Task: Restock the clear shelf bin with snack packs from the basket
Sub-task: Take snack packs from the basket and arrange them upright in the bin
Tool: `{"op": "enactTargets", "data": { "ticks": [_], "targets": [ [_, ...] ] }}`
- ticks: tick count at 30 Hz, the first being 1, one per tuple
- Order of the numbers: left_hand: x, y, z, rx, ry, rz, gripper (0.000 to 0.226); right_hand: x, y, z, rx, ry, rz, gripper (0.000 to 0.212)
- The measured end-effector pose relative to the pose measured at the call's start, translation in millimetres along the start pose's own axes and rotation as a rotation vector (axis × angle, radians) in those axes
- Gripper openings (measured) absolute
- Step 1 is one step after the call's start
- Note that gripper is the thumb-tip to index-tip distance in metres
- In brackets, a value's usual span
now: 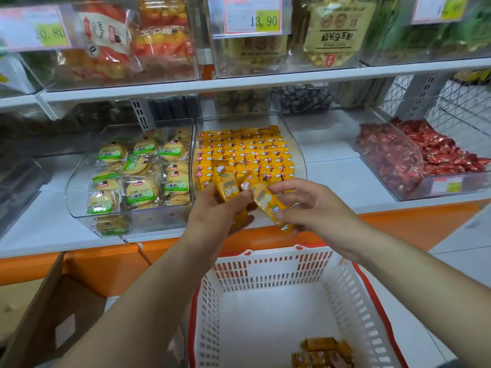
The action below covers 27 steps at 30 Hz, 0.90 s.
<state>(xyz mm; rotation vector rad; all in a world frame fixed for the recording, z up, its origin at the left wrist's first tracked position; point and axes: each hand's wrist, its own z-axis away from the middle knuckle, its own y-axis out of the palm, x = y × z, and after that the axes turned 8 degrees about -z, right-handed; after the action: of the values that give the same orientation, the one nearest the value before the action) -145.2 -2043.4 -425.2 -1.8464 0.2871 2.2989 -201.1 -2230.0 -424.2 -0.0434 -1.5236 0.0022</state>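
Basket (279, 264) below; left hand (212, 216), right hand (316, 205) round snack packs (267, 204), perhaps several.

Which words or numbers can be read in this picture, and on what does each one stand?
"13.90": middle price tag, upper shelf.
"0.80", with a blurred digit before it: upper left price tag.
Blurred, unreadable: upper right price tag; lower right price tag.
Too small to read: print on the snack packs.

head view, close, facing forward and down at shelf bins (249, 155), basket (279, 266)
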Motion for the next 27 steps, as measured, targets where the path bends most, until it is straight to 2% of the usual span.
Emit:
{"op": "enactTargets", "data": {
  "ticks": [3,5,7,9,11,13,15,17,27],
  "targets": [
    [-1,-8,-3,-0.017,0.061,-0.113,0.020,-3,-4,-3,-0.009,-0.021,0.047,0.037],
    [3,-9,-1,0.030,0.069,-0.215,0.022,-4,-6,-7,-0.089,-0.050,-0.028,0.034],
    [8,-8,1,0.069,0.050,-0.243,0.025,-3,-8,-13,-0.191,-0.065,-0.146,0.048],
    [13,-9,2,0.101,0.034,-0.240,0.025,0,-10,-21,-0.257,-0.080,-0.130,0.061],
    [13,-12,0,0.108,0.024,-0.242,0.023,7,-11,-32,-0.264,-0.095,-0.048,0.053],
    [12,-18,-4,0.071,0.019,-0.235,0.021,15,-13,-48,-0.256,-0.119,0.066,0.034],
    [10,-26,-9,0.021,0.021,-0.234,0.020,24,-15,-70,-0.261,-0.156,0.183,0.028],
    [8,-33,-12,0.001,0.015,-0.237,0.020,31,-16,-92,-0.255,-0.195,0.377,0.028],
    [6,-39,-16,0.031,-0.001,-0.170,0.037,-8,-19,-150,0.088,-0.139,1.305,0.040]
  ]
}}
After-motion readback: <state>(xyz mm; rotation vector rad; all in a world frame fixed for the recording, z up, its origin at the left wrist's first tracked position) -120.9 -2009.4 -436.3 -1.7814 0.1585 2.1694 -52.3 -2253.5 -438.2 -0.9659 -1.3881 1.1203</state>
